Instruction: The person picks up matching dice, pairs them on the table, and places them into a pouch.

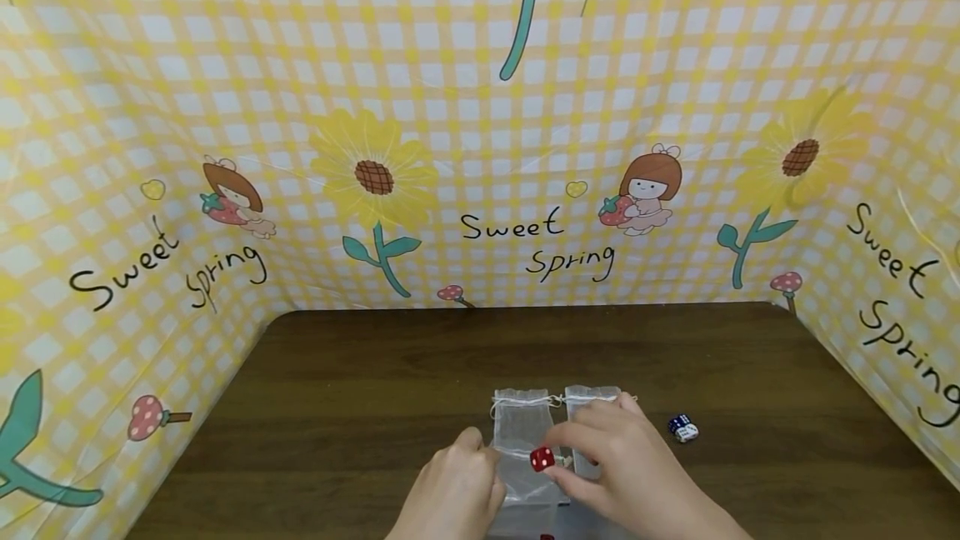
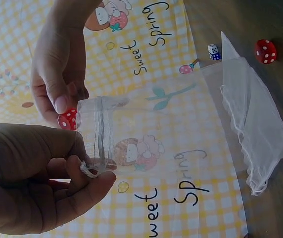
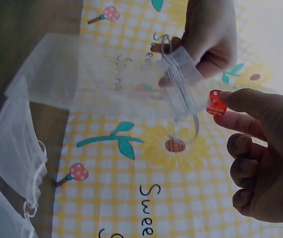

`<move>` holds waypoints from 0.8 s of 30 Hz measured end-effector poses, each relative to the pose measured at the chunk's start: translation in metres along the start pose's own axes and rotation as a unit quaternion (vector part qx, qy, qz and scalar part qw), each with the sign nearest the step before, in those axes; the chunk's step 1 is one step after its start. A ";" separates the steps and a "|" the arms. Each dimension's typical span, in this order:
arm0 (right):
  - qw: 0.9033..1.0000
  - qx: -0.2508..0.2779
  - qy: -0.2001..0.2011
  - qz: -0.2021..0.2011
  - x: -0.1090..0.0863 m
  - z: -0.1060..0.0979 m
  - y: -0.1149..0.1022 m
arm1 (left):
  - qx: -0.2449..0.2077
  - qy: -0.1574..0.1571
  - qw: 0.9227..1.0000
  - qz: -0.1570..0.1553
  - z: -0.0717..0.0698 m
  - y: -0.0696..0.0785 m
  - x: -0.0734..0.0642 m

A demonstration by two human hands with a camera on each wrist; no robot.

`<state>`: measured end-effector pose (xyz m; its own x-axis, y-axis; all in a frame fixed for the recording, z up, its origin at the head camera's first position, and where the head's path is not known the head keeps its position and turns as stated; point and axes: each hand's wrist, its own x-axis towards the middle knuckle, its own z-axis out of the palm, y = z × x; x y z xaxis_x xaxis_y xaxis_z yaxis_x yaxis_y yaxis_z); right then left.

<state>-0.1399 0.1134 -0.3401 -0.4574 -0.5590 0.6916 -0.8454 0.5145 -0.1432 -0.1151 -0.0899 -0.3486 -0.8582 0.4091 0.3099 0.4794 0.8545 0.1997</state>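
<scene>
My left hand (image 1: 453, 482) grips the mouth of a sheer white drawstring bag (image 2: 101, 134), which hangs above the table and looks empty. Its cord loops show beside the fingers in the left wrist view. Between the thumb and index finger of my right hand (image 1: 618, 452) is a red die (image 1: 542, 459) with white dots. In the right wrist view that pinched die (image 3: 216, 102) is close by the bag's opening; whether it touches the bag, I cannot tell. The right hand's other fingers are curled.
Two more sheer drawstring bags (image 1: 522, 417) lie flat on the dark wooden table (image 1: 360, 407). Right of them sit a blue die (image 1: 680, 422) and a white die (image 1: 686, 434). Another red die (image 2: 265, 51) is nearer me. Yellow checked cloth (image 1: 450, 148) walls the table.
</scene>
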 end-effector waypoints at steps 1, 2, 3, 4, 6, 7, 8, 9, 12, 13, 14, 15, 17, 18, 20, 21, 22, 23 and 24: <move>1.000 -0.001 -0.006 0.002 0.000 0.001 -0.001 | -0.002 -0.004 1.000 -0.001 0.000 0.000 0.001; 1.000 -0.003 -0.012 0.003 0.000 0.002 -0.002 | -0.003 -0.008 1.000 -0.001 -0.001 0.001 0.001; 1.000 -0.005 -0.017 0.004 0.000 0.003 -0.003 | -0.005 -0.012 1.000 -0.003 -0.001 0.001 0.002; 1.000 -0.008 -0.019 0.001 0.001 0.004 -0.004 | -0.007 -0.014 1.000 -0.004 -0.002 0.002 0.002; 1.000 -0.016 -0.024 -0.003 0.001 0.006 -0.005 | -0.008 -0.013 1.000 -0.003 -0.002 0.002 0.002; 0.999 -0.020 -0.026 -0.005 0.001 0.007 -0.005 | -0.009 -0.011 1.000 -0.002 -0.002 0.002 0.002; 0.999 -0.025 -0.028 -0.006 0.001 0.007 -0.005 | -0.008 -0.007 1.000 0.000 -0.001 0.002 0.002; 0.999 -0.028 -0.031 -0.005 0.001 0.008 -0.005 | -0.007 -0.003 1.000 0.002 -0.001 0.003 0.002; 0.999 -0.038 -0.035 -0.003 0.000 0.009 -0.005 | -0.002 0.006 1.000 0.008 -0.001 0.003 0.002; 0.998 -0.041 -0.037 -0.001 0.000 0.010 -0.005 | -0.001 0.007 1.000 0.009 -0.001 0.003 0.002; 0.998 -0.043 -0.039 0.001 0.000 0.010 -0.004 | -0.001 0.007 1.000 0.010 -0.001 0.003 0.002; 0.998 -0.044 -0.040 0.001 -0.001 0.010 -0.004 | 0.000 0.006 1.000 0.010 -0.001 0.004 0.002; 0.998 -0.048 -0.042 0.002 -0.001 0.010 -0.004 | 0.002 0.008 1.000 0.011 -0.001 0.004 0.002; 0.998 -0.049 -0.042 0.002 -0.001 0.011 -0.004 | 0.004 0.011 1.000 0.011 -0.001 0.004 0.002; 0.998 -0.050 -0.042 0.001 -0.001 0.011 -0.004 | 0.008 0.018 1.000 0.010 -0.001 0.004 0.002; 0.998 -0.050 -0.042 0.001 -0.001 0.011 -0.004 | 0.009 0.024 1.000 0.009 -0.002 0.004 0.003; 0.998 -0.050 -0.043 0.001 -0.001 0.011 -0.004 | 0.011 0.030 0.999 0.009 -0.002 0.004 0.003; 0.998 -0.051 -0.043 0.001 -0.002 0.011 -0.004 | 0.011 0.035 0.999 0.008 -0.002 0.004 0.003; 0.998 -0.051 -0.043 0.002 -0.002 0.011 -0.004 | 0.010 0.040 0.999 0.008 -0.002 0.004 0.003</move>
<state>-0.1393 0.1052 -0.3487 -0.4865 -0.6082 0.6272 -0.8129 0.5781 -0.0700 -0.1154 -0.0858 -0.3447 -0.8331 0.3958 0.3864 0.4880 0.8549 0.1763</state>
